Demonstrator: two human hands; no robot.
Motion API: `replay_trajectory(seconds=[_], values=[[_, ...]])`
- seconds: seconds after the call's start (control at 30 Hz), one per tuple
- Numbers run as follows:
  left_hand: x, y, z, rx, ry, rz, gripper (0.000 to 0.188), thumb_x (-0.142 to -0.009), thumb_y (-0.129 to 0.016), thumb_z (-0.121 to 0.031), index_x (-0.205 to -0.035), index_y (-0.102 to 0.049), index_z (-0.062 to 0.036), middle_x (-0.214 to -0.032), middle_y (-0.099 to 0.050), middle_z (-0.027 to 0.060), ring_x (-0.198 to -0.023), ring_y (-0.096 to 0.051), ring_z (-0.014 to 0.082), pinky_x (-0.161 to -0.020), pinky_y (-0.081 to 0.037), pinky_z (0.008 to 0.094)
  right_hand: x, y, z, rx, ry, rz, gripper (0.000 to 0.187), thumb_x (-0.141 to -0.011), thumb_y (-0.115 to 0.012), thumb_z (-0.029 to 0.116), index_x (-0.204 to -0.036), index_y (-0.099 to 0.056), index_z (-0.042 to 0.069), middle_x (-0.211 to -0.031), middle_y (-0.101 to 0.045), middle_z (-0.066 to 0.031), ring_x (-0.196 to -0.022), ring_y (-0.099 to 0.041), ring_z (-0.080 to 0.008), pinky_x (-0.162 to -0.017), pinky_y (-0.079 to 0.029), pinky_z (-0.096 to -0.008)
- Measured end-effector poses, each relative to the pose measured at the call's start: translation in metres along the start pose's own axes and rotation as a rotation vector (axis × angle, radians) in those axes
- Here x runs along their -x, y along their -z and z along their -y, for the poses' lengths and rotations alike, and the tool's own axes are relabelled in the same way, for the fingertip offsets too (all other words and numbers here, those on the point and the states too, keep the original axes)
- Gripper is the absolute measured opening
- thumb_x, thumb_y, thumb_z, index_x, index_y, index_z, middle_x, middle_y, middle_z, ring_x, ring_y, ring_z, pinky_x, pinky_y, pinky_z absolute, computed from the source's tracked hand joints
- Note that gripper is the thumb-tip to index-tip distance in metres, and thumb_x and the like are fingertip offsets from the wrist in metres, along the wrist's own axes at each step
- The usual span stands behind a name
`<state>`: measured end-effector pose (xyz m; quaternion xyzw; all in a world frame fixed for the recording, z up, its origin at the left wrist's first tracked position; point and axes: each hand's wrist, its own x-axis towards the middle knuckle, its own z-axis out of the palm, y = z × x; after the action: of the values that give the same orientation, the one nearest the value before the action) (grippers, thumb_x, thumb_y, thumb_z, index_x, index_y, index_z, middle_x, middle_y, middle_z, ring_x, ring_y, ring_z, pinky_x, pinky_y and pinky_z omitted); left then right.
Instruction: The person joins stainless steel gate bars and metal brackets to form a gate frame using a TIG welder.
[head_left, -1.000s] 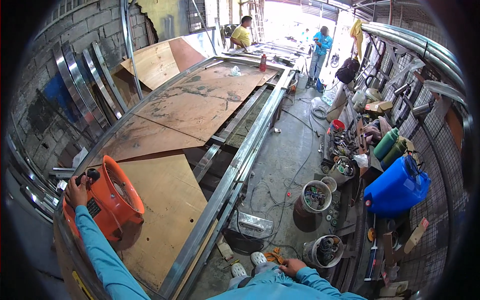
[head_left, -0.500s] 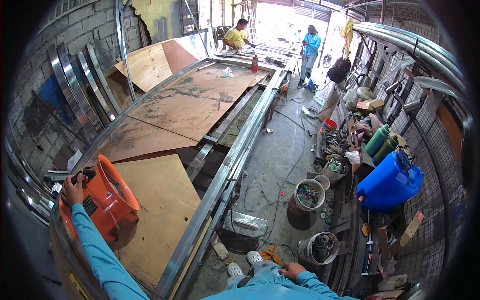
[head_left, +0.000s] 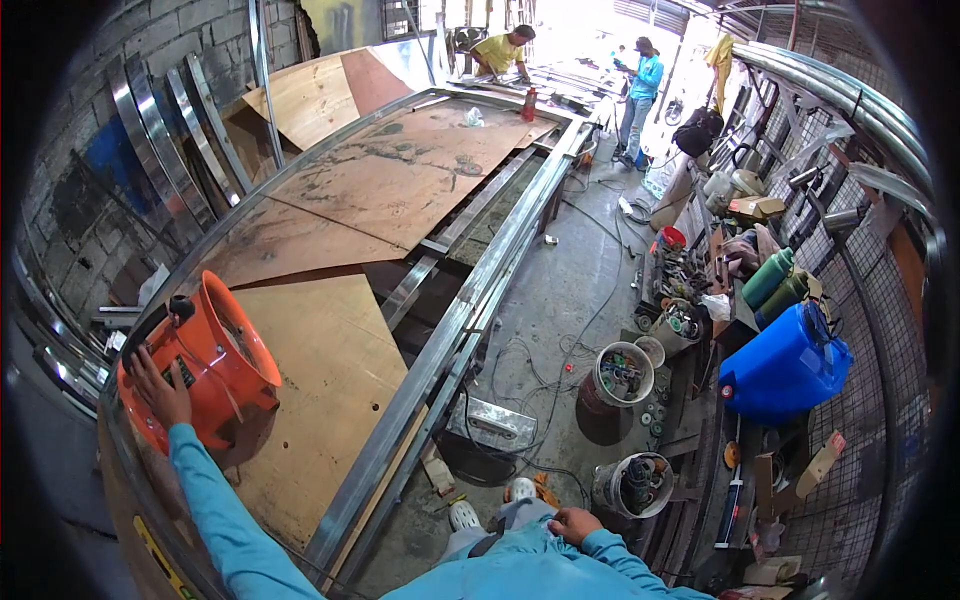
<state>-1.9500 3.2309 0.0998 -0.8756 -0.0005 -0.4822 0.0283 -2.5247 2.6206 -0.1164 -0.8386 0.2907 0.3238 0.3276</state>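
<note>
An orange portable blower fan (head_left: 225, 335) with a round drum body and a black handle stands on a plywood sheet (head_left: 310, 350) at the left. My left hand (head_left: 162, 388) lies against the near side of its body, fingers stretched out and apart, below the black handle. Close to my waist, my right hand (head_left: 576, 525) has its fingers curled in front of my blue shirt. Whether anything is inside those fingers is hidden. The plywood rests on a long metal frame table (head_left: 440, 350).
Buckets of tools (head_left: 622, 375) and loose cables (head_left: 535, 375) occupy the floor on the right. A blue jerrycan (head_left: 785, 365) stands by the mesh wall. Metal strips (head_left: 165, 150) lean on the block wall. Two people (head_left: 503, 52) are at the far end, one in yellow, one in blue.
My left hand has left the black handle and moved down onto the blower's side. The view has shifted slightly. The person in yellow bends lower; my right hand stays at my waist.
</note>
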Motion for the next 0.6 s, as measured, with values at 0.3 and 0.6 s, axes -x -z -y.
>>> replay_trajectory(seconds=[0.3,0.6], values=[[0.156,0.097,-0.010,0.230,0.313,0.440,0.071,-0.106,-0.052,-0.014,-0.167,-0.017,-0.0235,-0.172,-0.016,0.0138,-0.153,-0.029,0.0400,-0.121,-0.036,0.0533,-0.041,0.030,-0.034,0.027,0.043,-0.081,0.049,-0.093,-0.064,0.048,-0.119,-0.074,0.008,-0.108,-0.074,-0.0217,-0.103,-0.070,-0.0402,-0.092,-0.054,-0.0490],[0.271,0.172,-0.053,0.299,0.452,0.569,0.077,-0.100,-0.045,0.002,-0.168,-0.012,-0.0156,-0.169,-0.023,0.0245,-0.153,-0.032,0.0367,-0.124,-0.032,0.0424,-0.130,0.129,-0.080,0.011,0.238,-0.022,0.044,-0.095,-0.066,0.043,-0.116,-0.073,0.006,-0.109,-0.074,-0.0222,-0.103,-0.070,-0.0410,-0.092,-0.054,-0.0486]])
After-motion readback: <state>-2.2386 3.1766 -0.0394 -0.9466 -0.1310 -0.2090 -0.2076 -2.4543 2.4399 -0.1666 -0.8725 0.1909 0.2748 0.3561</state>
